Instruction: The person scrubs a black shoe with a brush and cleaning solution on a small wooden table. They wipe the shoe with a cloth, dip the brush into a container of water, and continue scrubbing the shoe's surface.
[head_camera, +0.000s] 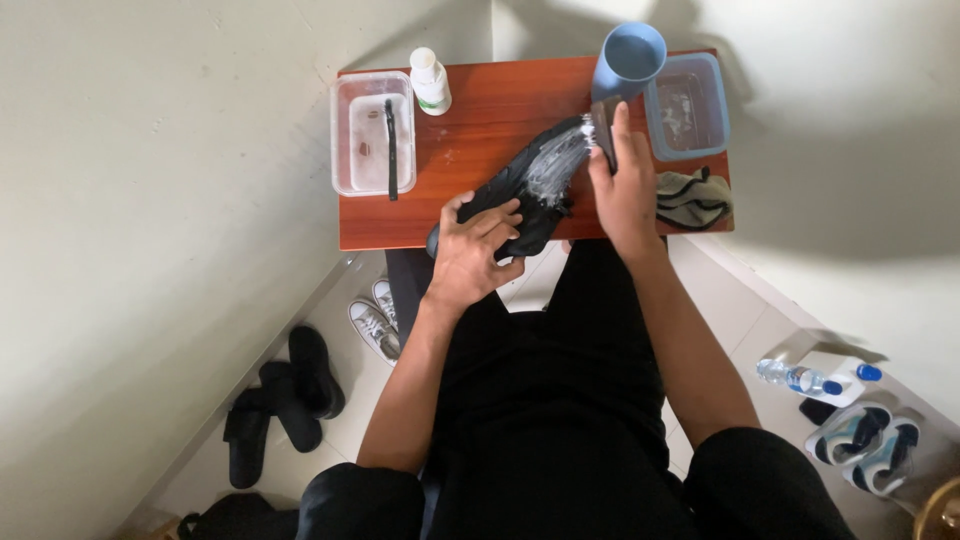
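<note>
Small reddish wood-grain surface (480, 215), smooth and glossy, pushed into a corner between pale matt walls; person seated at it, dark trousers, head camera looking straight down.

Black shoe (525, 190) lies diagonally across the middle of the surface, heel end hanging toward the near edge, toe end up-right. Upper looks soft and matt; a patch of white foam covers the toe half.

Left hand (478, 250) is clamped over the heel end, fingers spread along the side, pinning the shoe down. Right hand (622, 190) is closed around a dark-handled brush (602, 128), index finger laid along its back, bristle end at the foam patch.

Judgement on technique: short strokes along the upper would suit best, light enough that the foam stays put and does not drip onto the wood; the pinning hand should stay behind the brush path.

Blue plastic cup (630, 58) stands at the far edge, just beyond the brush. Beside it, right, a blue-rimmed clear tub (688, 105), wet-looking inside. Crumpled grey-green cloth (692, 198) at the right near corner. Far left, a clear rectangular container (372, 130) with a slim dark tool lying in it; small white bottle (430, 82) upright next to it.

Floor: black slides (285, 395), white sneakers (375, 322) left; water bottle (800, 378) right.
</note>
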